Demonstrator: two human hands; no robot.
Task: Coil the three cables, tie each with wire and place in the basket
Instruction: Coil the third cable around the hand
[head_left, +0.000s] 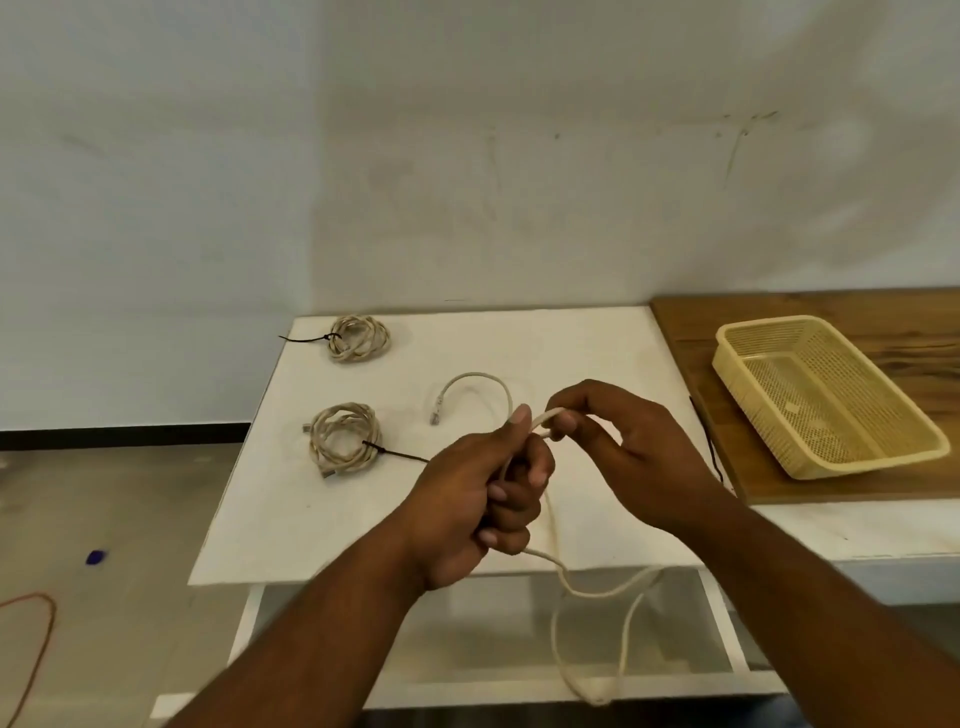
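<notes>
1. Cream-coloured and round in section, the third cable (566, 587) runs through both my hands above the white counter (291, 519); it is the only one of the three not yet coiled.

2. My left hand (467, 499) is closed in a fist around the gathered part of the cable, thumb up, so that the loops have an anchor to form against.

3. My right hand (623, 441) pinches the cable just beside that fist, fingertips together on the strand, placed to feed the next turn across.

4. One end with its clear plug (435, 415) arcs over the counter beyond my hands, while the slack droops past the front edge in a long loop, free to be drawn up as I wind.

5. Two finished coils, the far coil (358, 338) and the near coil (343, 441), lie well apart on the left of the counter, each a loose, slightly twisted ring cinched at one point by thin black wire whose tail sticks out stiffly.

6. They sit there, I judge, to keep the working space clear until all three can go over together.

7. A further black wire (712, 452) lies at the counter's right edge, near my right hand, seemingly ready for this last tie.

8. On the wooden board (691, 332) to the right rests the basket (753, 384), pale yellow perforated plastic, shallow and rectangular, with no cable in it.
</notes>
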